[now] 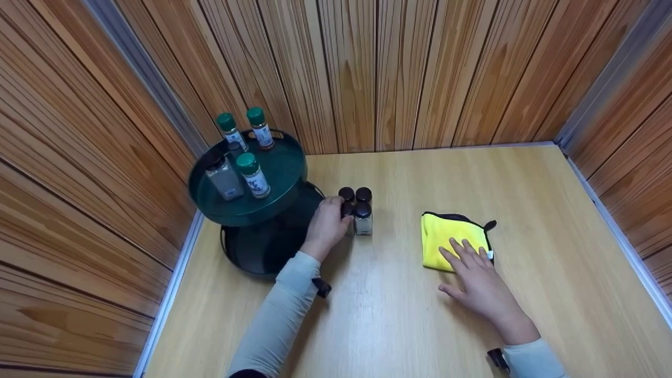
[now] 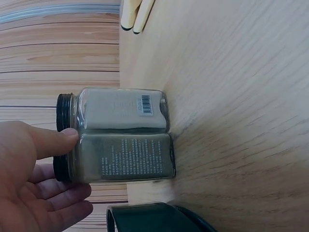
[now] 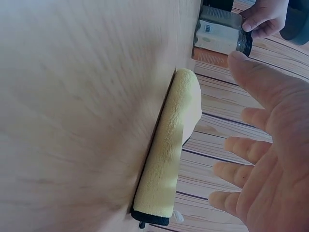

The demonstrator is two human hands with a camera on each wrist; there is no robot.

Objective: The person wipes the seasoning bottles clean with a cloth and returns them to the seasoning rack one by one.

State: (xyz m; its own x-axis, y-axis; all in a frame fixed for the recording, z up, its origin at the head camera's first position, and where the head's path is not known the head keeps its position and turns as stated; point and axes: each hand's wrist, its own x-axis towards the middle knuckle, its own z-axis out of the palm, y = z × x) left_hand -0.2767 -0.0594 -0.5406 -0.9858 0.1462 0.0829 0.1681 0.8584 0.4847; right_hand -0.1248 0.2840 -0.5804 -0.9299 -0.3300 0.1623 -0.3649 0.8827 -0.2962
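Four dark-capped glass jars stand grouped on the table. My left hand [image 1: 326, 223] has its thumb and fingers round the cap of the near-left jar [image 2: 125, 157], which touches a pale-filled jar [image 2: 123, 110] beside it. In the head view the near-right jar [image 1: 363, 220] shows clearly, while the held one is mostly covered by my fingers. My right hand [image 1: 480, 289] hovers with spread fingers over the near edge of a folded yellow cloth [image 1: 441, 236]; the right wrist view shows a gap between the hand and the cloth [image 3: 166, 154].
A two-tier dark green round rack [image 1: 283, 205] stands at the left. Its top tier bears several green-capped bottles, one of them at the front [image 1: 254, 178], and a dark-capped jar [image 1: 226, 181]. Wood-panelled walls [image 1: 409, 73] rise behind the table and at both sides.
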